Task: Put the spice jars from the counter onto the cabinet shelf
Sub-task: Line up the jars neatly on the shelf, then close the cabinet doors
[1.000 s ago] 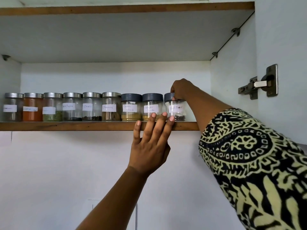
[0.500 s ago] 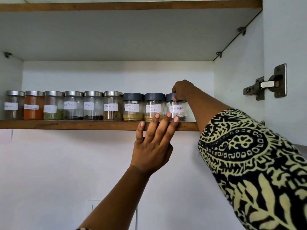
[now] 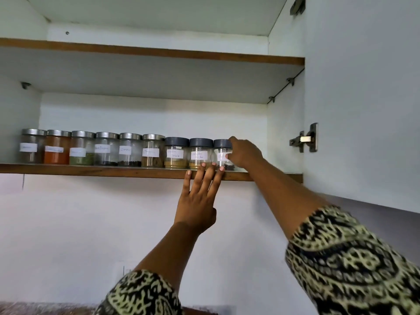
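A row of labelled spice jars stands on the wooden-edged cabinet shelf (image 3: 91, 171): several with silver lids (image 3: 106, 147) on the left, then three with dark grey lids. My right hand (image 3: 244, 153) is wrapped around the right side of the last grey-lidded jar (image 3: 221, 145), which stands on the shelf at the row's right end, and the hand hides part of the jar's label. My left hand (image 3: 197, 201) is flat with its fingers spread. Its fingertips rest on the shelf's front edge, just below the two rightmost jars.
An upper shelf (image 3: 159, 52) runs above. The open cabinet door (image 3: 363, 110) with a metal hinge (image 3: 306, 138) is at the right. A short stretch of shelf lies bare right of the last jar. A strip of counter (image 3: 34, 309) shows at the bottom left.
My right hand has slid from the top of the last jar's lid down to its side. My left hand stays on the shelf edge. The view has pulled back and tilted up.
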### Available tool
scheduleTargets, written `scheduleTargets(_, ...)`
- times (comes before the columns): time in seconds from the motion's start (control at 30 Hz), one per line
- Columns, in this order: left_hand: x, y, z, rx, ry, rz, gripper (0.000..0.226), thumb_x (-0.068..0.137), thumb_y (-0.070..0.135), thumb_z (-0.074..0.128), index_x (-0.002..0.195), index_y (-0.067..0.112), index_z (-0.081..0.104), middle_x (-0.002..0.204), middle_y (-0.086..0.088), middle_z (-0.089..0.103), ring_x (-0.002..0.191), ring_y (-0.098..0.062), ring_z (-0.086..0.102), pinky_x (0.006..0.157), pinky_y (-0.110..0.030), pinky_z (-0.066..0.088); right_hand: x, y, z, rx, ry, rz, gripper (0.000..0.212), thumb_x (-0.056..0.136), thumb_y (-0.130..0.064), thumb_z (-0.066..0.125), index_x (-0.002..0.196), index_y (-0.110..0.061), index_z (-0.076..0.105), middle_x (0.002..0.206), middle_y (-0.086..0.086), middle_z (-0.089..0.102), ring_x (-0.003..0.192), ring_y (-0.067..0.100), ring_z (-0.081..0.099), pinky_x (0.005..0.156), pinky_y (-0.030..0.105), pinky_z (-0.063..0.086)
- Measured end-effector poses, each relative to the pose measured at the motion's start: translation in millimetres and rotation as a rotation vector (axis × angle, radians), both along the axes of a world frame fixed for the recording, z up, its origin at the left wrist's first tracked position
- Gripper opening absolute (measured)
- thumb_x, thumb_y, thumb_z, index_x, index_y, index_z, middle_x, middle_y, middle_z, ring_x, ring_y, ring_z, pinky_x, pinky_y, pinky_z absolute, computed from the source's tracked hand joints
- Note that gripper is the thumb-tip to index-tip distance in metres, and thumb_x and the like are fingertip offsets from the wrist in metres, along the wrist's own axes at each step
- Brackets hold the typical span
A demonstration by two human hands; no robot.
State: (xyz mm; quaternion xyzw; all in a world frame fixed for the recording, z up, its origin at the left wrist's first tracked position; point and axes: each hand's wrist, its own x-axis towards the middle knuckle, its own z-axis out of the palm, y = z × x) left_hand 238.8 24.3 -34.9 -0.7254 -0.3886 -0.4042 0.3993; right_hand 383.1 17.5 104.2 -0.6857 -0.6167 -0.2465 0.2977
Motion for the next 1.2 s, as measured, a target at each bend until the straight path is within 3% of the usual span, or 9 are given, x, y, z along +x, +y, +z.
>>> scheduleTargets(0.1, -13.8, -40.6, 17.2, -0.292, 0.113, 0.008, 0.1, 0.076, 0.028, 0.056, 0.15, 0.018, -0.01, 0.16, -0.006, 0.0, 0.147, -0.026, -0.004, 0.116, -0.046, -0.009, -19.1, -65.3, -32.5, 0.039, 0.074, 0.005, 0.042, 0.093, -0.03, 0.05, 0.132, -0.016, 0.044, 0.124, 0.013, 0.059, 0.114, 0.032, 0.055, 0.087, 0.037, 0.046)
scheduleTargets(0.2, -21.6, -66.3, 43.3, -0.573, 0.148, -0.074, 0.092, 0.085, 0.038, 0.056, 0.152, 0.019, -0.005, 0.16, -0.004, -0.006, 0.147, -0.026, -0.006, 0.118, -0.048, -0.001, -37.3, -122.1, -61.7, 0.006, 0.064, 0.015, 0.041, 0.094, -0.033, 0.049, 0.131, -0.017, 0.045, 0.122, 0.011, 0.062, 0.111, 0.03, 0.058, 0.088, 0.038, 0.05)
scheduleTargets(0.3, -39.0, -119.9, 57.6, -0.833, 0.204, -0.197, 0.073, 0.091, 0.043, 0.052, 0.151, 0.019, 0.016, 0.16, -0.004, 0.012, 0.146, -0.026, 0.013, 0.117, -0.047, 0.015, -60.1, -197.1, -83.7, 0.003, 0.078, 0.014, 0.044, 0.093, -0.037, 0.05, 0.133, -0.019, 0.046, 0.125, 0.008, 0.062, 0.114, 0.028, 0.057, 0.092, 0.037, 0.049)
scheduleTargets(0.4, -58.3, -181.5, 53.5, -0.913, 0.306, -0.331, 0.058, 0.092, 0.046, 0.05, 0.144, 0.024, 0.035, 0.145, -0.001, 0.045, 0.132, -0.022, 0.042, 0.108, -0.039, 0.034, -81.3, -274.9, -97.7, 0.065, 0.066, 0.0, 0.042, 0.093, -0.041, 0.05, 0.132, -0.024, 0.05, 0.133, -0.001, 0.057, 0.122, 0.019, 0.053, 0.097, 0.03, 0.044)
scheduleTargets(0.53, -87.0, -259.2, 40.4, -0.778, 0.29, -0.456, 0.049, 0.091, 0.053, 0.047, 0.136, 0.033, 0.044, 0.133, 0.01, 0.057, 0.119, -0.014, 0.054, 0.096, -0.036, 0.044, -102.8, -367.5, -105.5, 0.184, 0.042, -0.047, 0.036, 0.093, -0.041, 0.048, 0.127, -0.029, 0.054, 0.127, -0.009, 0.06, 0.117, 0.011, 0.052, 0.089, 0.025, 0.043)
scheduleTargets(0.67, -97.1, -326.7, 39.9, -0.682, 0.241, -0.563, 0.043, 0.091, 0.052, 0.047, 0.131, 0.035, 0.049, 0.127, 0.014, 0.06, 0.115, -0.013, 0.055, 0.091, -0.033, 0.044, -118.2, -435.6, -97.2, 0.294, 0.051, -0.138, 0.032, 0.093, -0.039, 0.048, 0.122, -0.027, 0.057, 0.117, -0.004, 0.064, 0.113, 0.015, 0.054, 0.082, 0.028, 0.045)
scheduleTargets(0.87, -87.4, -411.9, 77.1, -0.41, 0.169, -0.7, 0.036, 0.094, 0.043, 0.045, 0.127, 0.032, 0.052, 0.126, 0.01, 0.061, 0.118, -0.014, 0.053, 0.09, -0.033, 0.047, -116.7, -509.6, -73.8, 0.403, 0.035, -0.23, 0.031, 0.093, -0.032, 0.052, 0.122, -0.022, 0.058, 0.118, 0.002, 0.064, 0.113, 0.02, 0.054, 0.08, 0.028, 0.043)
scheduleTargets(1.0, -68.1, -449.0, 103.5, -0.221, 0.197, -0.653, 0.036, 0.096, 0.036, 0.042, 0.131, 0.027, 0.049, 0.125, 0.002, 0.061, 0.119, -0.019, 0.051, 0.082, -0.036, 0.045, -102.9, -533.0, -59.3, 0.466, 0.009, -0.259, 0.032, 0.092, -0.027, 0.054, 0.122, -0.018, 0.058, 0.121, 0.003, 0.063, 0.117, 0.022, 0.051, 0.075, 0.026, 0.039)
scheduleTargets(1.2, -26.8, -487.3, 143.1, -0.067, 0.117, -0.683, 0.049, 0.096, 0.024, 0.043, 0.144, 0.021, 0.033, 0.146, 0.002, 0.044, 0.134, -0.019, 0.037, 0.089, -0.039, 0.046, -66.5, -548.2, -44.2, 0.57, 0.013, -0.299, 0.046, 0.091, -0.02, 0.056, 0.136, -0.013, 0.045, 0.146, 0.006, 0.041, 0.134, 0.025, 0.036, 0.097, 0.034, 0.044)
